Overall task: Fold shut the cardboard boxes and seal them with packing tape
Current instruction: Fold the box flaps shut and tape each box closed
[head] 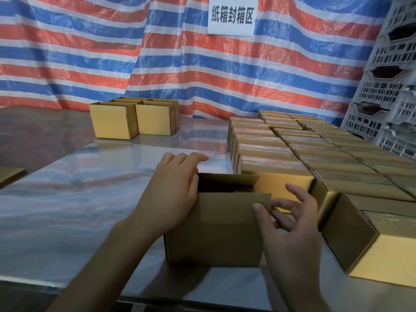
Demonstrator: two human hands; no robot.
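Note:
A brown cardboard box [216, 230] stands on the metal table [78, 199] right in front of me, its top open and its near and far flaps standing up. My left hand [173, 190] lies over the box's left top edge, fingers relaxed and reaching toward the far flap. My right hand [292, 224] is at the box's right side; its thumb presses the upper right corner of the near flap, and the fingers are spread behind it. No packing tape roll is in view.
Several rows of shut, taped boxes [304, 149] fill the right of the table, the nearest one [371, 242] close by my right hand. Open boxes [135, 119] stand at the back. Grey plastic crates [389, 86] are stacked far right. Flat cardboard [10, 174] lies at the left edge.

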